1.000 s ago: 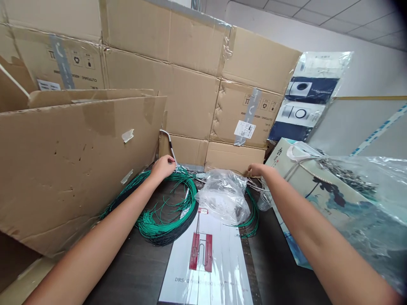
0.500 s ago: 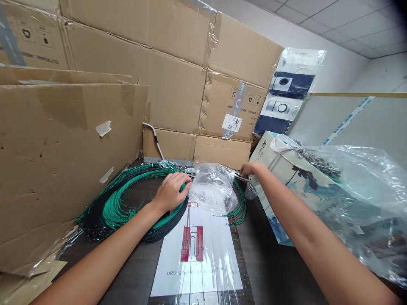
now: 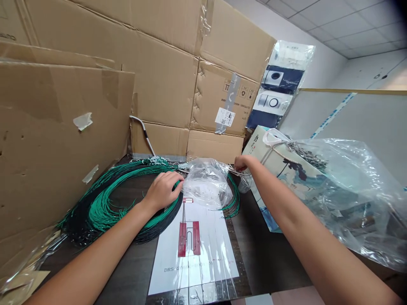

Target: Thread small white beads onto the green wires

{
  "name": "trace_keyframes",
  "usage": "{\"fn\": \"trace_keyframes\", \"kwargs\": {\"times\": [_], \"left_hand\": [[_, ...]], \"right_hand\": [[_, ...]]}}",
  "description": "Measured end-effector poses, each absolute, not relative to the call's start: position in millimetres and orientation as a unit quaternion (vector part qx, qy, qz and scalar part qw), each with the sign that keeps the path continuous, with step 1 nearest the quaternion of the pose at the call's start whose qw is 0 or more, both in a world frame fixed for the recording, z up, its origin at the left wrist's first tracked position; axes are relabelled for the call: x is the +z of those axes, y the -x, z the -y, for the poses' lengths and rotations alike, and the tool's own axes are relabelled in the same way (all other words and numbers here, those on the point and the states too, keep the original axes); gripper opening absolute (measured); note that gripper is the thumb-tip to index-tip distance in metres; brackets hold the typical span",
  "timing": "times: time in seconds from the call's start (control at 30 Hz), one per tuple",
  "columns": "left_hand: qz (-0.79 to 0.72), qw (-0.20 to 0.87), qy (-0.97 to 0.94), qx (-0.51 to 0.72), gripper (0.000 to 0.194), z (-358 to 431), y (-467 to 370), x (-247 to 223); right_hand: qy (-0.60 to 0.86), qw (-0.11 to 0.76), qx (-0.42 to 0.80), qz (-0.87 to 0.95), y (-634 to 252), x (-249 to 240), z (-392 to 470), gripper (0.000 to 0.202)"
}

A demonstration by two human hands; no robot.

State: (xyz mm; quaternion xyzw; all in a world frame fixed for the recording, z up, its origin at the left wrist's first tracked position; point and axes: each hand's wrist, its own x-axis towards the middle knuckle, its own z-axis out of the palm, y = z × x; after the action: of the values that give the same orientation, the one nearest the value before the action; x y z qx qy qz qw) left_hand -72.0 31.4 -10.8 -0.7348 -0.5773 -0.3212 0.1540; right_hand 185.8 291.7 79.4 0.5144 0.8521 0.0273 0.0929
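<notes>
A large coil of green and black wires point(image 3: 108, 212) lies on the dark table, and my left hand point(image 3: 165, 186) rests over its right side with the fingers curled. What sits under those fingers is hidden. Just right of that hand is a crumpled clear plastic bag point(image 3: 208, 182). A smaller bundle of green wires point(image 3: 234, 199) curves beside the bag. My right hand point(image 3: 244, 162) reaches to the back, its fingers bent closed by some thin pale wires point(image 3: 233, 170); whatever they grip cannot be made out.
A printed sheet point(image 3: 193, 271) under clear plastic lies in front. Cardboard walls point(image 3: 165, 97) stand behind and at the left. To the right are a patterned paper bag point(image 3: 270, 169) and a big clear plastic bag point(image 3: 359, 190) holding metallic pieces.
The camera view has shifted slightly, so the scene sits a little further left and up. Both hands stay at about the same places, with their fingers still curled.
</notes>
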Motion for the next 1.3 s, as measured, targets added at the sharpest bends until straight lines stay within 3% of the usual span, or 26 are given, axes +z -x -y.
{"fn": "trace_keyframes", "kwargs": {"times": [0.27,0.53,1.0,1.13,1.2,1.3], "left_hand": [[0.598,0.153,0.723,-0.31,0.016,-33.4,74.9,-11.0],[0.596,0.161,0.723,-0.31,0.017,-34.4,75.8,-12.2],[0.5,0.12,0.804,-0.297,0.022,-25.8,29.7,1.3],[0.496,0.101,0.81,-0.295,0.022,-27.9,36.2,2.5],[0.507,0.097,0.802,-0.3,0.023,-28.0,45.8,0.8],[0.518,0.091,0.796,-0.299,0.025,-28.9,58.3,-3.4]], "right_hand": [[-0.576,0.169,-0.07,-0.797,-181.3,90.4,-296.0,0.03],[-0.588,0.202,-0.055,-0.781,-177.8,80.1,-274.7,0.029],[-0.543,0.045,-0.054,-0.837,-213.9,86.7,-229.7,0.03],[-0.532,0.038,-0.092,-0.841,-237.6,86.6,-196.6,0.028],[-0.516,0.036,-0.123,-0.847,-250.8,76.1,-175.6,0.032],[-0.498,0.004,-0.161,-0.852,-271.1,49.3,-145.1,0.067]]}}
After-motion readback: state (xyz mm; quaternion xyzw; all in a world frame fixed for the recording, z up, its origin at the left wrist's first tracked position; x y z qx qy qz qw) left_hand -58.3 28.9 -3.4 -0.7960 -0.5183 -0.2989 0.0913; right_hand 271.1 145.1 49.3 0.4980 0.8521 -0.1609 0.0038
